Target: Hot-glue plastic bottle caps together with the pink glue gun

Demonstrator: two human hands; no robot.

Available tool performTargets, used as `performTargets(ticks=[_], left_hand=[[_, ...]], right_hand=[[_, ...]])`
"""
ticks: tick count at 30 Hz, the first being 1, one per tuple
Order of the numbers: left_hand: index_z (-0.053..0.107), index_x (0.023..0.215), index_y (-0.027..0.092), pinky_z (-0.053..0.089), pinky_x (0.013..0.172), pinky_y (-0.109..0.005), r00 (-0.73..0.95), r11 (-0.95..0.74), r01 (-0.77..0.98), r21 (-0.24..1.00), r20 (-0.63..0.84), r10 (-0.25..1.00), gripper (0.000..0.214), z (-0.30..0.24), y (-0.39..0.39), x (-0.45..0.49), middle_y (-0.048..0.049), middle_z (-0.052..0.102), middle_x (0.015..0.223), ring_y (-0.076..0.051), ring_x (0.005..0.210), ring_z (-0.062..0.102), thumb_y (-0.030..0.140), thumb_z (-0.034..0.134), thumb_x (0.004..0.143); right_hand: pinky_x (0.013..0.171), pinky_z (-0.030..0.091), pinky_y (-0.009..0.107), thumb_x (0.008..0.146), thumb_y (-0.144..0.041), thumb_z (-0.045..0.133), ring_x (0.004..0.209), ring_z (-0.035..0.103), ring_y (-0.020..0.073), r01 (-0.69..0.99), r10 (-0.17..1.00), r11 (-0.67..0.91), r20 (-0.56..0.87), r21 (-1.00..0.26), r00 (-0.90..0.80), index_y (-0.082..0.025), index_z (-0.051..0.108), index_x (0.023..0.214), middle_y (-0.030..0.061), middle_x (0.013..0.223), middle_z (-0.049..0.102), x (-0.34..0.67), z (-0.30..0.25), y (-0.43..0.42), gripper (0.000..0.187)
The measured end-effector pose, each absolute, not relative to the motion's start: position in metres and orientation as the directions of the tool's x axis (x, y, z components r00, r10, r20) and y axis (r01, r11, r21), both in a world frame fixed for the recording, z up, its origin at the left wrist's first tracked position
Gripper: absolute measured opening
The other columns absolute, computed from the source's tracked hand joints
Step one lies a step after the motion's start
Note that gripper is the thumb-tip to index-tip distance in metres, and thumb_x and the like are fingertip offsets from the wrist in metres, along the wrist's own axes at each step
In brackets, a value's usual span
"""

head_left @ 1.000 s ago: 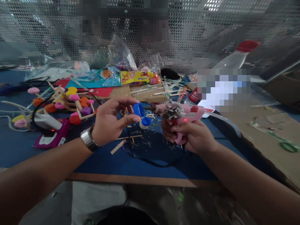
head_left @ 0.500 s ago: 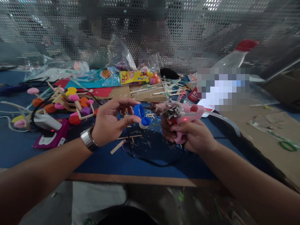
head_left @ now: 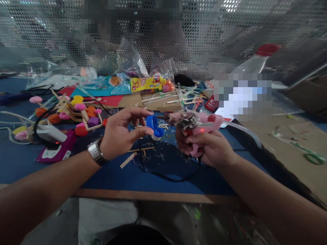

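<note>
My left hand pinches a blue bottle cap between thumb and fingers, held above the blue table. A second blue and white cap lies on the table just below it. My right hand is wrapped round the grip of a pink hot glue gun whose nozzle, crusted with dried glue and scraps, points left at the held cap. A glue stick pokes out of the gun's back end. The gun's black cord loops over the table toward me.
A stick-and-foam-ball model and a purple power strip lie at the left. Plastic bags, coloured paper, wooden sticks, and a red-capped bottle crowd the back. Cardboard covers the right. A perforated metal screen stands behind, people beyond it.
My left hand has carried the blue cap a little to the right, closer to the glue gun's nozzle. My right hand and the gun have stayed put.
</note>
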State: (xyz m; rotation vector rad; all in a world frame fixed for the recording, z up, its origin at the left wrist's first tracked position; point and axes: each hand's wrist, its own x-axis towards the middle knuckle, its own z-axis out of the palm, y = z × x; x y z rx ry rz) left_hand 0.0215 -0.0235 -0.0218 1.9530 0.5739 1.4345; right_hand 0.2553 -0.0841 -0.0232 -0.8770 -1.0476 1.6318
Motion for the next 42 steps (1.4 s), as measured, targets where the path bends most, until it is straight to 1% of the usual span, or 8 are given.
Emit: performTargets(ticks=[6, 13, 19, 27, 32, 35, 42], left_hand=[[0.076, 0.098, 0.02, 0.052, 0.061, -0.028, 0.314, -0.7, -0.009, 0.714, 0.667, 0.676, 0.036, -0.0198, -0.0246, 0.0223, -0.0056, 0.075, 0.083, -0.015, 0.069, 0.066, 0.045, 0.086, 0.073], [0.076, 0.098, 0.02, 0.053, 0.061, -0.028, 0.312, -0.701, -0.026, 0.712, 0.672, 0.671, 0.034, -0.0212, -0.0249, 0.0235, -0.0047, 0.076, 0.085, -0.014, 0.068, 0.066, 0.04, 0.087, 0.073], [0.076, 0.098, 0.021, 0.052, 0.061, -0.029, 0.323, -0.692, -0.035, 0.721, 0.663, 0.675, 0.034, -0.0212, -0.0247, 0.0226, -0.0043, 0.075, 0.084, -0.014, 0.067, 0.065, 0.041, 0.088, 0.072], [0.076, 0.098, 0.02, 0.052, 0.062, -0.029, 0.333, -0.694, -0.016, 0.72, 0.658, 0.675, 0.034, -0.0215, -0.0246, 0.023, -0.0048, 0.075, 0.084, -0.014, 0.068, 0.064, 0.04, 0.087, 0.073], [0.076, 0.098, 0.019, 0.052, 0.062, -0.028, 0.334, -0.703, -0.038, 0.71, 0.672, 0.661, 0.032, -0.022, -0.0244, 0.0236, -0.0045, 0.075, 0.085, -0.013, 0.068, 0.064, 0.038, 0.087, 0.074], [0.076, 0.098, 0.019, 0.051, 0.061, -0.028, 0.339, -0.711, -0.047, 0.701, 0.681, 0.649, 0.033, -0.022, -0.0243, 0.0234, -0.0044, 0.074, 0.085, -0.013, 0.068, 0.064, 0.037, 0.088, 0.073], [0.076, 0.098, 0.02, 0.051, 0.063, -0.03, 0.354, -0.692, -0.013, 0.722, 0.651, 0.672, 0.033, -0.0215, -0.025, 0.0223, -0.0051, 0.074, 0.084, -0.015, 0.069, 0.063, 0.04, 0.087, 0.074]], right_hand=[[0.045, 0.032, 0.026, 0.064, -0.021, 0.069, 0.051, 0.04, 0.0106, -0.336, 0.964, -0.141, -0.051, -0.931, -0.262, -0.019, 0.057, 0.072, -0.0018, 0.064, 0.045, 0.256, -0.0249, -0.0841, 0.015], [0.046, 0.031, 0.027, 0.066, -0.022, 0.068, 0.051, 0.038, 0.0108, -0.334, 0.955, -0.13, -0.028, -0.934, -0.295, -0.021, 0.052, 0.072, -0.0027, 0.064, 0.043, 0.2569, -0.0247, -0.0847, 0.017], [0.046, 0.031, 0.027, 0.067, -0.023, 0.068, 0.051, 0.038, 0.0104, -0.327, 0.954, -0.117, -0.015, -0.938, -0.299, -0.02, 0.054, 0.073, -0.0025, 0.064, 0.044, 0.2574, -0.0248, -0.0846, 0.016], [0.047, 0.03, 0.026, 0.066, -0.022, 0.068, 0.05, 0.039, 0.0097, -0.335, 0.951, -0.144, -0.037, -0.931, -0.306, -0.021, 0.052, 0.071, -0.0035, 0.063, 0.043, 0.256, -0.0231, -0.085, 0.018], [0.046, 0.029, 0.027, 0.062, -0.021, 0.07, 0.049, 0.038, 0.0091, -0.333, 0.957, -0.161, -0.065, -0.929, -0.282, -0.021, 0.053, 0.069, -0.0039, 0.061, 0.045, 0.2545, -0.0199, -0.086, 0.019], [0.046, 0.03, 0.027, 0.062, -0.022, 0.071, 0.049, 0.038, 0.0091, -0.333, 0.958, -0.163, -0.068, -0.929, -0.28, -0.02, 0.054, 0.07, -0.0036, 0.062, 0.045, 0.2544, -0.0191, -0.0865, 0.019], [0.047, 0.03, 0.027, 0.064, -0.021, 0.071, 0.05, 0.037, 0.0089, -0.337, 0.95, -0.169, -0.063, -0.926, -0.305, -0.02, 0.054, 0.073, -0.0036, 0.063, 0.045, 0.2555, -0.0213, -0.0873, 0.019]])
